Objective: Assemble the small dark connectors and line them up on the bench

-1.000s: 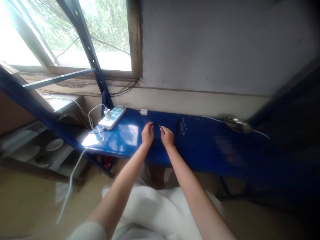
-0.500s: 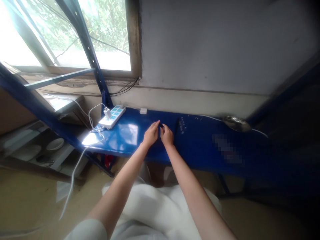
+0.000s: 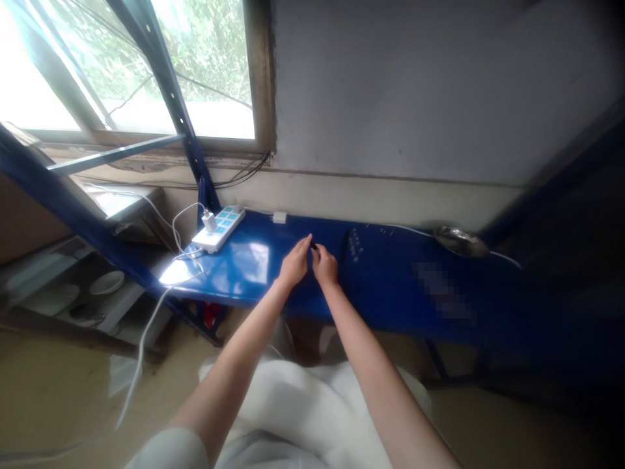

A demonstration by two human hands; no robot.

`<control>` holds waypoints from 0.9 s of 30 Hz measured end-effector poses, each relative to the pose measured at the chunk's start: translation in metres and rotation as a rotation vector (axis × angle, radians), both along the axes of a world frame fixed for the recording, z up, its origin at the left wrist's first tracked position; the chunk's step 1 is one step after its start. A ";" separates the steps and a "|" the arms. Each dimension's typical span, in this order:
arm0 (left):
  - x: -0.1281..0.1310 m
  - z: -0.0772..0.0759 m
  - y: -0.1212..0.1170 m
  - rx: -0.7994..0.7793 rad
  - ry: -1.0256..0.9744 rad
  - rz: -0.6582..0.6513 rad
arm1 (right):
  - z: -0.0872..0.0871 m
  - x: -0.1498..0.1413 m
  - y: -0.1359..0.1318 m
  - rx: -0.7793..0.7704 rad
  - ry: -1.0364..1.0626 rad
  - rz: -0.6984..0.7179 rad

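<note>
Over the blue table (image 3: 312, 296), my left hand (image 3: 295, 262) and my right hand (image 3: 325, 266) meet, their fingertips close together. Between them is a small dark object (image 3: 314, 246), mostly hidden by the fingers; its kind does not show. Both hands are closed around it. Just right of my right hand lies a thin black stick-like item (image 3: 346, 245). Beside that, several small clear round pieces (image 3: 355, 246) form rows on the table. A few tiny bits (image 3: 385, 232) lie farther back.
A white power strip (image 3: 219, 229) with a plugged-in charger and loose white cables stands at the left. Behind it is a white adapter (image 3: 279, 217). A shiny metal bowl (image 3: 460, 241) sits at the back right. A blue metal upright (image 3: 168, 91) rises by the window.
My right hand has shifted very slightly, its fingers bending at the small dark object. The left hand looks nearly the same, and nothing on the table has moved.
</note>
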State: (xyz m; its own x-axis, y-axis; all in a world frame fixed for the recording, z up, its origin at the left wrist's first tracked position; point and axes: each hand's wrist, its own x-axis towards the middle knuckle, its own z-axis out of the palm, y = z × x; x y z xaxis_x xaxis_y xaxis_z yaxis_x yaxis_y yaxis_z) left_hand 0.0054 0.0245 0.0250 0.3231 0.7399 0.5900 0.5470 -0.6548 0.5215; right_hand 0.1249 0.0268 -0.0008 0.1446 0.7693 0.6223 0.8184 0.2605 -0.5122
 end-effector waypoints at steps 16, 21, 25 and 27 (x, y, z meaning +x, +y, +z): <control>-0.001 -0.003 0.002 0.050 -0.070 -0.060 | 0.000 0.000 -0.001 -0.026 0.059 -0.027; 0.000 -0.010 0.010 0.009 -0.202 0.004 | 0.001 -0.001 -0.002 -0.009 0.020 0.020; 0.001 -0.013 0.015 0.011 -0.250 0.003 | 0.001 -0.002 -0.001 0.002 -0.026 0.046; 0.002 -0.012 0.017 0.007 -0.277 0.009 | 0.001 -0.002 0.000 0.014 -0.033 0.061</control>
